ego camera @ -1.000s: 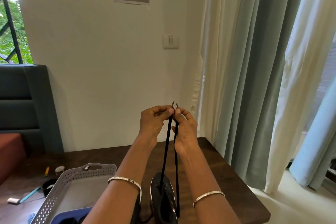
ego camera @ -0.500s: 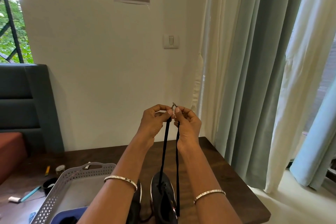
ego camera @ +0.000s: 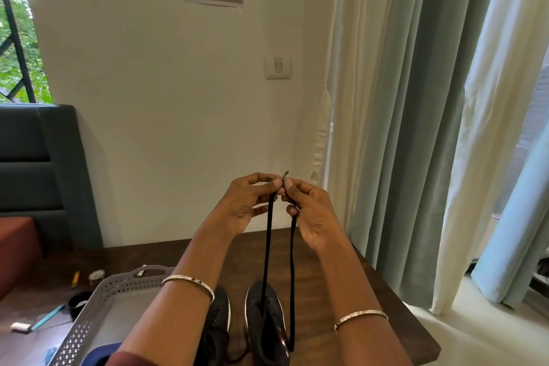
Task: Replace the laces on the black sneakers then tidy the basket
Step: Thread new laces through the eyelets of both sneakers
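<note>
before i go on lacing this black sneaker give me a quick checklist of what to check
1. Left hand pinches one end of the lace: ok.
2. Right hand pinches the other end: ok.
3. Ends level: cannot tell, only one tip shows above the fingers.
4. Strands uncrossed: ok, they hang side by side.
5. Both strands threaded in the sneaker: cannot tell; one enters it, the other hangs past its side.
6. Sneaker upright on the table: ok.
</note>
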`<state>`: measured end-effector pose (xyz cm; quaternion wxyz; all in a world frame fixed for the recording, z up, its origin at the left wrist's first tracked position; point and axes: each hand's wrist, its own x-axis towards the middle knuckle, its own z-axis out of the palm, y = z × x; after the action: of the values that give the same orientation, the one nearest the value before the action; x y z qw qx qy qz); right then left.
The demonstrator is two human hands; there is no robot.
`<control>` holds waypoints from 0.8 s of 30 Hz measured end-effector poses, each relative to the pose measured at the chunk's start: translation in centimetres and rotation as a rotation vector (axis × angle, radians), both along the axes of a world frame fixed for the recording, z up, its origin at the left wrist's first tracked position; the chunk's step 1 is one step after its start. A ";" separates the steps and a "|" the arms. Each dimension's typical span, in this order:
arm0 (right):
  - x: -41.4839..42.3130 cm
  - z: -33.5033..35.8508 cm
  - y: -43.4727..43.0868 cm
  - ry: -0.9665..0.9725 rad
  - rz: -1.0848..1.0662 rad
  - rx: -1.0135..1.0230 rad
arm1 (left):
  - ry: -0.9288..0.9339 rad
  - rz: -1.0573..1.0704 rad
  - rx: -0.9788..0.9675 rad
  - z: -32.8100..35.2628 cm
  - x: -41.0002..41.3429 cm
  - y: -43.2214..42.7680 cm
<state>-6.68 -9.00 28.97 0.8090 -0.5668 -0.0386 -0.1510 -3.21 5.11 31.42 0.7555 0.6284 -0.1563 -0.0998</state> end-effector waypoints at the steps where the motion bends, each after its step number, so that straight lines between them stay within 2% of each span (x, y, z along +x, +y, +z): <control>1: -0.1 0.1 -0.1 -0.006 0.026 0.005 | -0.011 0.042 -0.003 -0.1 0.0 0.0; 3: -0.1 0.1 -0.3 -0.014 0.017 -0.024 | -0.137 0.133 0.051 -0.5 0.1 -0.1; 7: 0.5 0.3 0.0 -0.016 -0.128 -0.133 | -0.599 0.300 0.219 -1.6 0.5 -0.7; 12: 1.3 0.3 0.2 0.031 -0.339 -0.421 | -1.185 0.549 0.521 -2.9 1.4 -0.6; 15: 1.4 0.7 0.0 0.171 -0.298 -0.447 | -1.501 0.588 0.716 -2.9 2.0 0.1; 17: 1.3 1.2 -0.1 0.282 -0.225 -0.390 | -1.687 0.594 0.860 -2.9 2.3 0.4; 19: 1.2 1.7 -0.1 0.345 -0.156 -0.303 | -1.772 0.598 1.015 -2.9 2.4 0.7; 21: 1.1 2.1 0.0 0.332 -0.122 -0.287 | -1.762 0.623 1.160 -2.8 2.4 0.7; 23: 1.0 2.4 -0.3 0.262 -0.107 -0.339 | -1.640 0.649 1.255 -2.3 2.2 0.8; 24: 0.9 2.4 -0.5 0.215 -0.100 -0.394 | -1.518 0.633 1.297 -1.9 2.1 0.8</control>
<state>-5.78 -9.55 31.35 0.6737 -0.7278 0.0470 -0.1192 -1.15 5.96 29.56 -0.0313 0.8229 -0.3343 0.4583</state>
